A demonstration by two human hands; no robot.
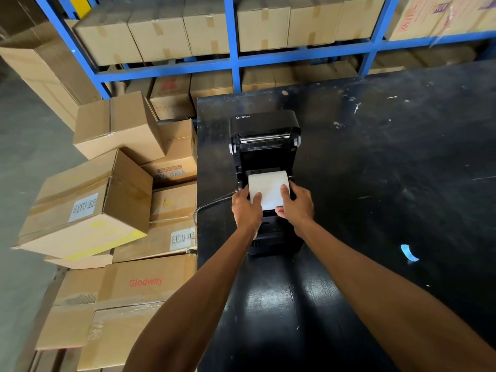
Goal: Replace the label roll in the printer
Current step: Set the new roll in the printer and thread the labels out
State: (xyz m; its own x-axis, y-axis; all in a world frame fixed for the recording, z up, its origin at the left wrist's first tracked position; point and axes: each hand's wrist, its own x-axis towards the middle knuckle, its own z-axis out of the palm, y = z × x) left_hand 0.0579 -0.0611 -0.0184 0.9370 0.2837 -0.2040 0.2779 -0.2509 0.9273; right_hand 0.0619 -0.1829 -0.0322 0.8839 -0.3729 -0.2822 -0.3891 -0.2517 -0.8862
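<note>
1. White label roll (268, 187) seated in the open bay of the black printer (265, 157), gripped between both hands.
2. Left hand (246, 208) clamped on the roll's left end, thumb on the paper.
3. Right hand (295, 204) clamped on the right end, thumb likewise on top.
4. Lid raised beyond the fingertips.
5. Black surface (375, 183) under the wrists; cable (212, 205) and cardboard boxes (88, 205) left of the left hand.

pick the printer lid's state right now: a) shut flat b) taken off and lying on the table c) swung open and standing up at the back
c: the printer lid stands raised at the back, with the white label roll exposed in the open bay under both hands.
</note>
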